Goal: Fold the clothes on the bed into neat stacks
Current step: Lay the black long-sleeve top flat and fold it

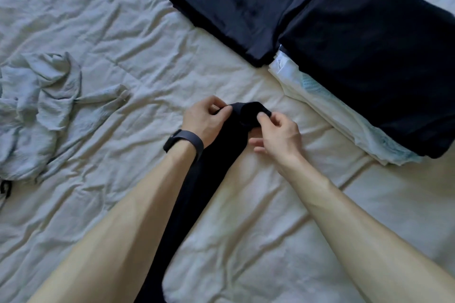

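A long, narrow black garment [197, 194] lies on the white bed [138, 32], running from the bottom edge up to the middle. Its far end is rolled or folded over. My left hand [209, 118] pinches the left side of that end. My right hand [278, 135] pinches the right side with thumb and forefinger, the other fingers loose. A crumpled pale blue garment [37, 110] lies unfolded at the left edge.
Two folded stacks stand at the back right: a dark navy stack [236, 5], and a black folded piece [379, 56] on top of white and light blue folded clothes [332, 115]. A dark band is on my left wrist.
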A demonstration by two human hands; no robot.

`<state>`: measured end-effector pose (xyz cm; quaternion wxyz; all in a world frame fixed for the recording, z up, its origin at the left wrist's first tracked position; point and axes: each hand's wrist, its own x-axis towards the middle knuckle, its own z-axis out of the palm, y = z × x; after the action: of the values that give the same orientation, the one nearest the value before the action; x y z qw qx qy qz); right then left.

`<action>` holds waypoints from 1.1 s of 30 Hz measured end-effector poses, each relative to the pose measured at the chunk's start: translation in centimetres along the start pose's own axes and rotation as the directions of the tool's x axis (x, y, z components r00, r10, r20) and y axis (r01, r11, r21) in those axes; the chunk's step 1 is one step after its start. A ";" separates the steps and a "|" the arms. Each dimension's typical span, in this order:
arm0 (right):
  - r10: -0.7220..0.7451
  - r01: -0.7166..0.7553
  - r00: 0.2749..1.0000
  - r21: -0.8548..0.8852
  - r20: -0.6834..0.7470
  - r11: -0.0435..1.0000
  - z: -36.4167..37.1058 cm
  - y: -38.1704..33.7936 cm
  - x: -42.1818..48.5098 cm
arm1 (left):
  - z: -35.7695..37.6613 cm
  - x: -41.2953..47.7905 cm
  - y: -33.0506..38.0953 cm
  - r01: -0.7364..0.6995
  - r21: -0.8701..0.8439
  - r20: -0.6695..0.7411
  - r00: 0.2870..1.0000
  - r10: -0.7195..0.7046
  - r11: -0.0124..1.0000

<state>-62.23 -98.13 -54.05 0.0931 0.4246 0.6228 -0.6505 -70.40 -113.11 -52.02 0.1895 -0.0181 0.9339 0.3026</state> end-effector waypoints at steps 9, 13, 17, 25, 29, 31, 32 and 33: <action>-0.183 0.160 0.979 -0.220 -0.090 0.962 -1.3 0.0 1.5 | 0.8 1.0 1.0 -0.112 0.316 -0.014 0.992 0.123 0.942; -0.187 0.168 0.982 -0.309 -0.035 0.936 -1.8 0.9 1.6 | 1.9 0.7 1.7 -0.266 0.340 0.056 0.963 0.263 0.902; -0.259 0.234 0.966 -0.480 0.014 0.845 -1.8 0.5 1.4 | 2.0 3.1 3.3 -0.014 0.120 0.082 0.997 0.004 0.993; -0.279 0.220 0.956 -0.396 -0.096 0.891 -1.9 -1.6 2.7 | 0.6 5.0 5.2 -0.155 0.048 0.072 0.986 0.151 0.987; -0.463 0.364 0.861 -0.382 -0.209 0.849 -1.5 -0.1 -0.4 | 0.7 -0.4 0.5 -0.110 0.068 -0.163 0.979 0.120 0.992; -0.609 0.515 0.787 -0.435 -0.102 0.739 -0.2 1.2 -3.7 | 0.2 -5.5 -4.1 -0.027 0.074 -0.311 0.949 0.049 0.997; -0.658 0.585 0.753 -0.486 0.025 0.650 0.7 2.1 -5.5 | 0.0 -8.4 -6.6 0.042 0.088 -0.365 0.931 -0.007 0.995; -0.687 0.658 0.704 -0.528 0.180 0.536 1.8 3.1 -7.1 | -0.3 -11.5 -9.2 0.132 0.099 -0.409 0.909 -0.081 0.986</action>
<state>-56.61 -103.31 -51.77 -0.0602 0.1219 0.9000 -0.4142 -58.51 -121.73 -52.72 0.0100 -0.1191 0.9675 0.2229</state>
